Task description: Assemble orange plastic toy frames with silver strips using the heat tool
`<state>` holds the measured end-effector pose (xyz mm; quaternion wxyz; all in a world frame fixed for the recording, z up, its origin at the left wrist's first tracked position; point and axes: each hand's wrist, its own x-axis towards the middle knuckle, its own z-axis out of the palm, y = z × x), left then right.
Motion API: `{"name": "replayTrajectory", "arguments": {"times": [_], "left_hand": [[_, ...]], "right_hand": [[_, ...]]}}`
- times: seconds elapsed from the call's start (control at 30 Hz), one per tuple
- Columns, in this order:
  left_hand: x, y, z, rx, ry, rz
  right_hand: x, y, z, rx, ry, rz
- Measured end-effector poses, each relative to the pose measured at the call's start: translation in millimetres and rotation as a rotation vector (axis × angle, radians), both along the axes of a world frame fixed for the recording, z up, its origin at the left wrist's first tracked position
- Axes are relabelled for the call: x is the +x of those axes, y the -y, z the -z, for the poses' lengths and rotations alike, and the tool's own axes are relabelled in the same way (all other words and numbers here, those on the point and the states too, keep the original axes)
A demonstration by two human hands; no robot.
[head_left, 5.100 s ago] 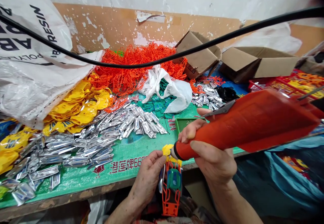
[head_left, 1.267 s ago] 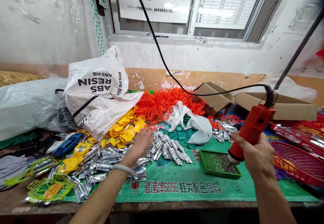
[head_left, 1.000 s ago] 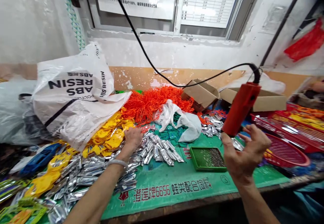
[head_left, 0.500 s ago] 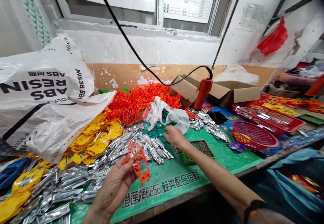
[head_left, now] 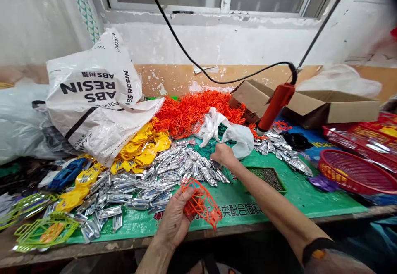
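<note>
Near the table's front edge my left hand grips an orange openwork plastic frame between thumb and fingers, its lattice sticking out to the right. My right hand reaches further back to the dark green plastic pieces beside a white plastic bag. Its fingers are curled closed, and what they hold, if anything, is hidden. Silver metallic-looking strips lie piled just left of that hand. Under my right forearm is a green tray of small dark metal bits.
A red electric screwdriver hangs from a black cable at the back. Behind lie an orange heap and a cardboard box; to the left, yellow parts and a white sack. A red basket stands at right.
The head view has turned left and down, so the table contents sit further right. My left hand still holds the orange frame, now tilted more sideways; my right hand stays at the green pieces.
</note>
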<state>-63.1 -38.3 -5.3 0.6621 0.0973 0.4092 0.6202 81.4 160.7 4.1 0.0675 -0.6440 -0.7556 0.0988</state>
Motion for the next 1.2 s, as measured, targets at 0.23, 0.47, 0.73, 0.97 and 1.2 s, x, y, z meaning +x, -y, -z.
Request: {"name": "replayTrajectory", "arguments": {"times": [0.23, 0.47, 0.73, 0.97, 1.2], "left_hand": [[9.3, -2.3, 7.2, 0.003, -0.006, -0.054], [29.1, 0.4, -4.6, 0.108, -0.036, -0.094], [33.5, 7.5, -9.2, 0.11, -0.054, -0.109], [37.5, 9.1, -5.7, 0.134, -0.063, -0.059], [39.5, 8.5, -3.0, 0.128, 0.037, -0.11]], "right_hand": [[26.2, 86.0, -39.0, 0.181, -0.221, -0.175], [24.3, 172.3, -28.2, 0.364, -0.548, -0.483], [20.0, 173.6, -25.0, 0.322, -0.513, -0.496], [21.0, 175.2, -21.0, 0.273, -0.558, -0.464], [17.7, 172.4, -14.5, 0.269, -0.645, -0.427]]}}
